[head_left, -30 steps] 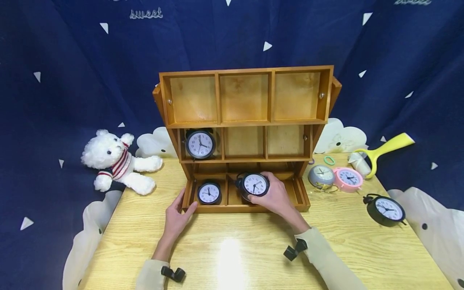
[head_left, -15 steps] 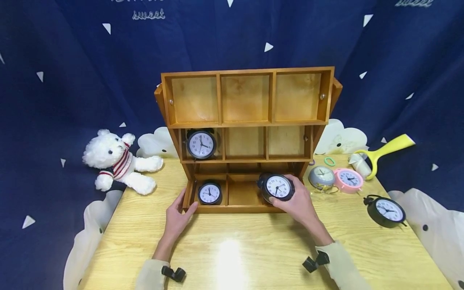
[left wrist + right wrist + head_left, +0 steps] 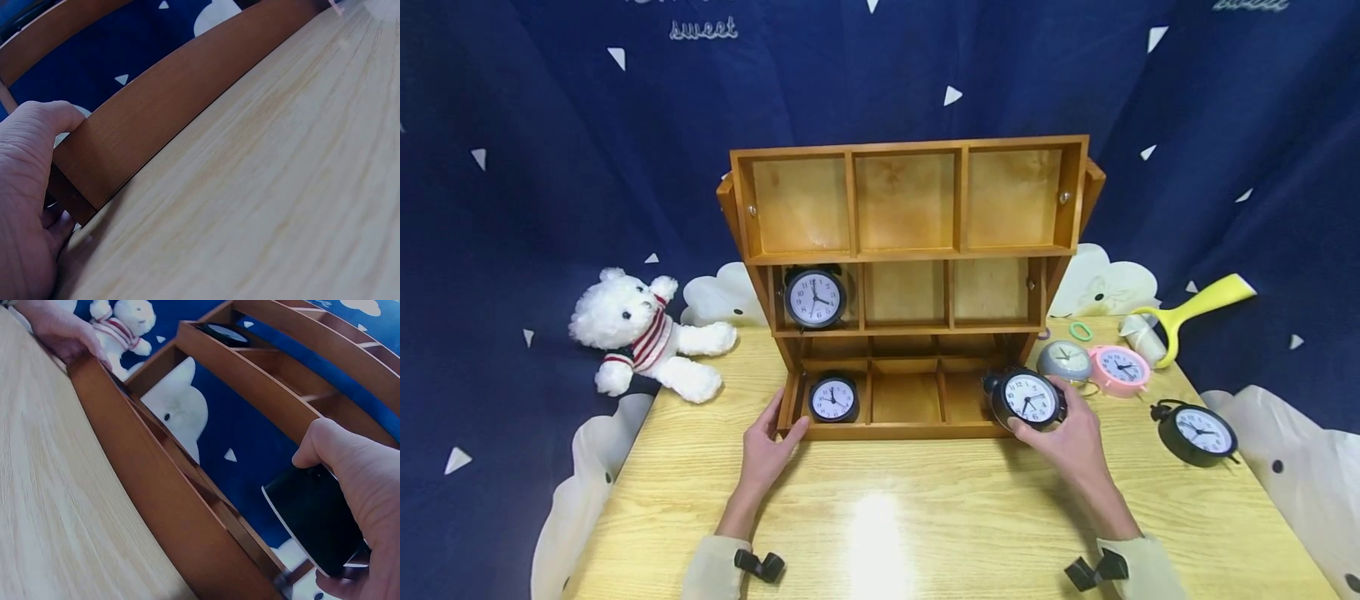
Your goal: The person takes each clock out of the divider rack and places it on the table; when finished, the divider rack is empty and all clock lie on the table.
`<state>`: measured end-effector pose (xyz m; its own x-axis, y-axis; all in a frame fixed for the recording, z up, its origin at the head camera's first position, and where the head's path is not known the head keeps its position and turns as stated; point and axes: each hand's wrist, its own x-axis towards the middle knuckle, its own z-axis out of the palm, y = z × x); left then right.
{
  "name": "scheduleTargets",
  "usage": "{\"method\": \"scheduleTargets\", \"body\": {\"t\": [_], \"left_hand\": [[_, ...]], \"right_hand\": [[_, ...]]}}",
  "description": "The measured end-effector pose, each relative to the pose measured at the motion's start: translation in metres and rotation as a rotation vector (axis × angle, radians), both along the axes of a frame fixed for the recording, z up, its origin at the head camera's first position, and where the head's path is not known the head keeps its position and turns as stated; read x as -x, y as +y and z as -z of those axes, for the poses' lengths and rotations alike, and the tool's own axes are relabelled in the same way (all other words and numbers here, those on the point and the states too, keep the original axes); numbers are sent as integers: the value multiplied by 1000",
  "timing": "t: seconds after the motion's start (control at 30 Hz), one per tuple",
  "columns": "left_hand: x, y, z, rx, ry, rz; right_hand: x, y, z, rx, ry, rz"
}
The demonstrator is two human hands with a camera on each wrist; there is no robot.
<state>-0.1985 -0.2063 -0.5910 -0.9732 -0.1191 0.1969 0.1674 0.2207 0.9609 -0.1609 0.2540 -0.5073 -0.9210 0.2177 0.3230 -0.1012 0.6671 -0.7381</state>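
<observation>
At four o'clock on the wooden shelf (image 3: 908,432), the right hand (image 3: 1075,442) curls fingers round a black clock (image 3: 1028,399) that, being tilted, could snag the rim, while the left hand (image 3: 765,454) grips the seven o'clock corner.

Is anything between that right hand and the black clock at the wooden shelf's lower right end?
Nothing visible is. The right hand grips the black clock directly; in the head view, that clock overlaps the right end of the wooden shelf's bottom row.
</observation>
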Motion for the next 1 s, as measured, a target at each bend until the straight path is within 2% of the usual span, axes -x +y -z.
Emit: {"method": "scheduleTargets", "body": {"t": [0.33,0.67,1.0], "left_hand": [[-1,-1,-3,-14,-7,11],[-1,0,-3,16,-14,1],[-1,0,-3,-11,-1,11]], "right_hand": [[-23,32,5,36,-12,151],[-37,68,13,44,4,281],[-43,96,34,68,-133,357]]}}
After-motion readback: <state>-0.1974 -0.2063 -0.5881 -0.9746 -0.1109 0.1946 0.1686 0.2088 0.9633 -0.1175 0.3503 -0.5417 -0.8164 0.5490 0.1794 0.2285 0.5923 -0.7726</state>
